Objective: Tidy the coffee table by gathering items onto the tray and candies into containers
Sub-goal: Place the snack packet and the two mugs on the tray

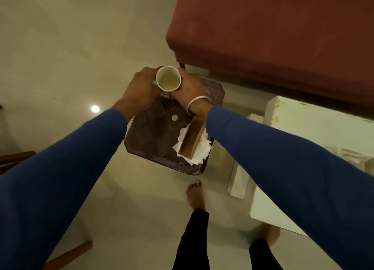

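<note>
- Tray (155,136): I read the dark brown octagonal piece as the tray; whether it rests on a stool or is carried I cannot tell, since both arms reach over it and nothing under it shows.
- Cup (168,79): one white cup, upright, pale residue inside, above the tray's far corner. I judge it is kept level to avoid spilling during set-down.
- Left hand (139,87): it grips the cup at its left side; the fingers curl under and are hidden by the back of the hand.
- Right hand (190,87): it holds the cup's right side, fingers wrapped out of view; one silver bangle (197,103) sits on the wrist. Two-handed support suggests a careful placement.
- Napkin holder (192,140): one tan holder at the tray's near right edge, tilted, lying on a loose stack of white napkins (200,151) that overhangs the edge. It probably acts as a weight on the paper.
- Count on the tray: one holder, one napkin stack, one small white disc (174,118) near the centre.
- Candies and containers: none identifiable.
- White tabletop (323,132): right of the tray; red sofa (283,36) beyond.
</note>
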